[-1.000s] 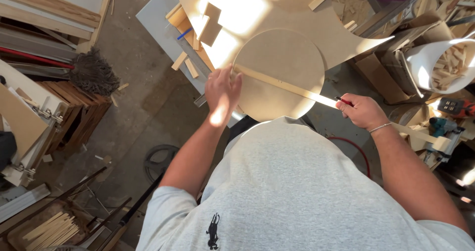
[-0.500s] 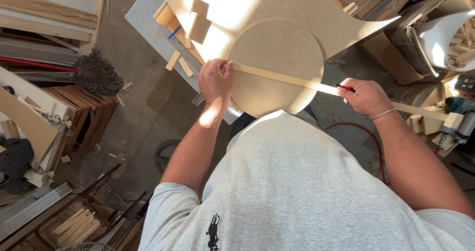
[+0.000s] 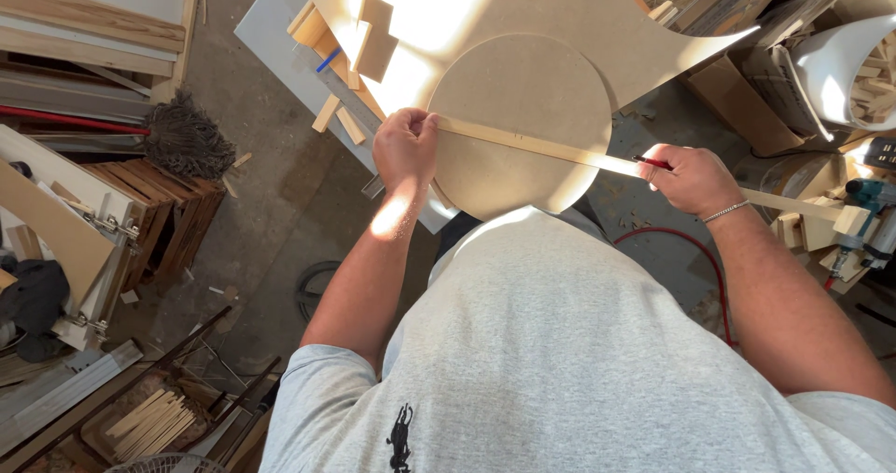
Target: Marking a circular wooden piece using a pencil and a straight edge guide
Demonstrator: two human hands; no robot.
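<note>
Left grip (image 3: 406, 146) pins strip (image 3: 541, 148) | right grip (image 3: 686, 176) holds pencil (image 3: 651, 162) | disc (image 3: 520, 123) beneath

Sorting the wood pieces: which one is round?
The pale round fibreboard disc under the thin wooden strip; the other boards and offcuts have straight or pointed edges.

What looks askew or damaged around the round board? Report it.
Nothing looks damaged. The long thin wooden strip lies across the round tan fibreboard disc, pinned by the left hand; the right hand holds a red pencil. Small wood offcuts lie scattered nearby.
</note>
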